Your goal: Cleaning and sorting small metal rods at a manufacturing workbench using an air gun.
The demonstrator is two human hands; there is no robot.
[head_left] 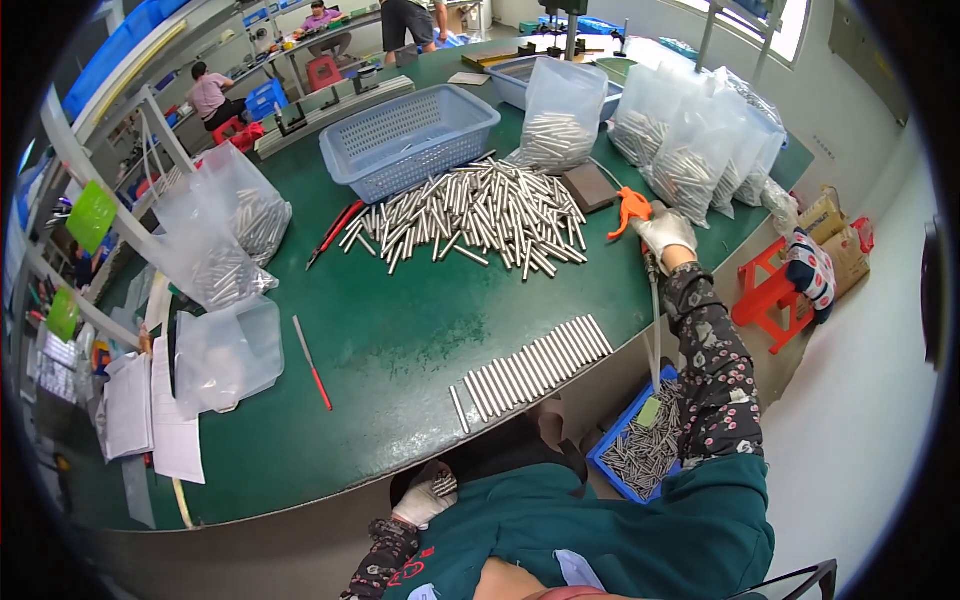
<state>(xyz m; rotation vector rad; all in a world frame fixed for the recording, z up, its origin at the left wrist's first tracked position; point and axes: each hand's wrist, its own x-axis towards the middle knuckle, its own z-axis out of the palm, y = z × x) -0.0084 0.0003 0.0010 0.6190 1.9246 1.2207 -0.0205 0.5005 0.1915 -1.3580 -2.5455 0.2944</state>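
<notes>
My right hand point(667, 236), in a white glove, grips an orange air blow gun point(630, 208) at the right of the table; a pale hose runs down from it. My left hand point(425, 500), also gloved, is closed at the near edge, low against my body. It holds a small bundle of metal rods point(444, 484), their ends showing. Between my hands a neat row of metal rods point(535, 366) lies along the table's near edge, with a single rod point(459, 409) apart at its left. A large heap of loose rods point(475, 218) lies farther back.
On the green table point(370, 400) stand a blue-grey plastic basket point(410, 135) and clear bags of rods point(556, 125). Red-handled pliers point(336, 232) and a red-handled thin tool point(313, 362) lie at left. Below the edge is a blue crate point(625, 490) of rods; an orange stool point(770, 290) stands right.
</notes>
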